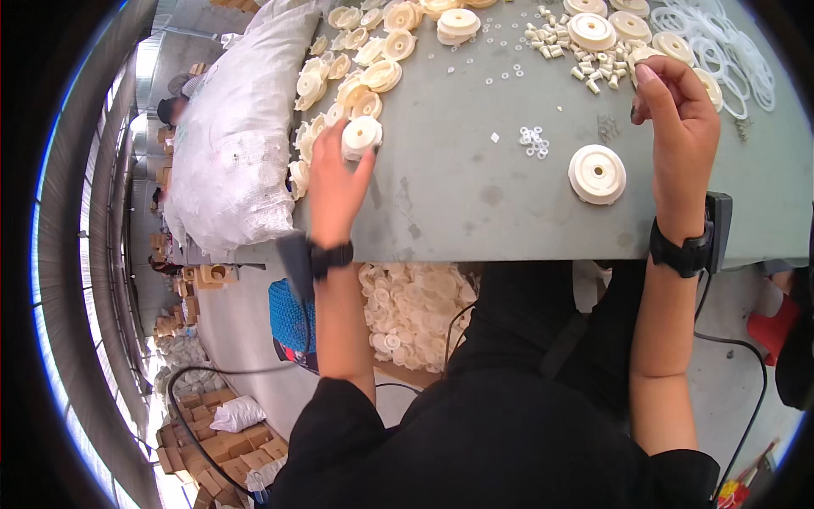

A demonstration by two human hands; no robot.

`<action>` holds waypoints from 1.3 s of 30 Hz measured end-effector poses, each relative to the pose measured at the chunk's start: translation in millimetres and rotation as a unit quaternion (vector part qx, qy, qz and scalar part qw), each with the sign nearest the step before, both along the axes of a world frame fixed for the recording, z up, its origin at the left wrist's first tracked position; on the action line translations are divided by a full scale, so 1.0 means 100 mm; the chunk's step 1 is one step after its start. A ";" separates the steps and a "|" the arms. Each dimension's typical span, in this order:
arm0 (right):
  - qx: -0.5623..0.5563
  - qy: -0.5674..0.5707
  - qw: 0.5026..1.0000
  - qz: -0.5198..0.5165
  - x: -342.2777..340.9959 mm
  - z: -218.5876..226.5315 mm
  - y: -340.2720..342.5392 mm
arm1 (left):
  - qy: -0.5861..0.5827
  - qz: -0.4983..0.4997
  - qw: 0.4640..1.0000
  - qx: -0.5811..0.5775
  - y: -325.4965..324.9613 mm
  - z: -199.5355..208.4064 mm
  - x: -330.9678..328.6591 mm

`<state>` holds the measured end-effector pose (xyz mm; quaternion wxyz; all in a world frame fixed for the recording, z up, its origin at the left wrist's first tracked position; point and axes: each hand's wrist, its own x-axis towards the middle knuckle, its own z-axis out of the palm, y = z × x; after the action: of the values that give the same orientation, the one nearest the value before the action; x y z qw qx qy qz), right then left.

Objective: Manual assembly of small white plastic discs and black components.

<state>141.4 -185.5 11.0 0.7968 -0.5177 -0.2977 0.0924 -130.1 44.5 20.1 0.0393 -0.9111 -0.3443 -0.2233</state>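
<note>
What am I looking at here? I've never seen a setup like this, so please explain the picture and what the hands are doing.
There is no machine: these are a person's own bare hands, seen from a wide fisheye camera on their head, looking down. That lens bends straight edges. Black straps circle both wrists.

The left hand has thumb and fingers around a round cream piece beside a heap of similar ones. The right hand is raised with fingers curled; I can't tell whether it holds anything.

On the grey table lie a larger cream disc, small white rings, short cream pegs and pale hoops. A white sack rests at left.
</note>
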 end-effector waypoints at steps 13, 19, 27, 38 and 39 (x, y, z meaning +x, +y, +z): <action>-0.033 0.010 0.999 0.016 0.08 -0.03 -0.06 | -0.267 -0.123 0.850 -0.437 -0.46 -0.03 0.53; -0.057 0.012 0.998 0.031 -0.01 0.03 0.01 | -0.281 -0.142 0.672 -0.670 -0.66 -0.11 0.76; -0.116 -0.072 0.979 -0.154 -0.30 -0.04 -1.01 | 0.027 -0.096 0.987 -0.127 -0.99 -0.24 0.59; -0.588 0.217 0.754 -0.199 -3.16 -2.21 -4.25 | -0.237 -0.537 0.704 -0.401 -2.48 0.06 1.17; -0.585 0.243 0.749 -0.197 -3.52 -2.26 -4.22 | -0.228 -0.551 0.691 -0.408 -2.57 0.06 1.20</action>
<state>-210.4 -607.7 -215.5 0.3841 -0.8897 0.1264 0.2121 -10.4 -212.5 25.9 -0.5463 -0.7847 0.1639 -0.2427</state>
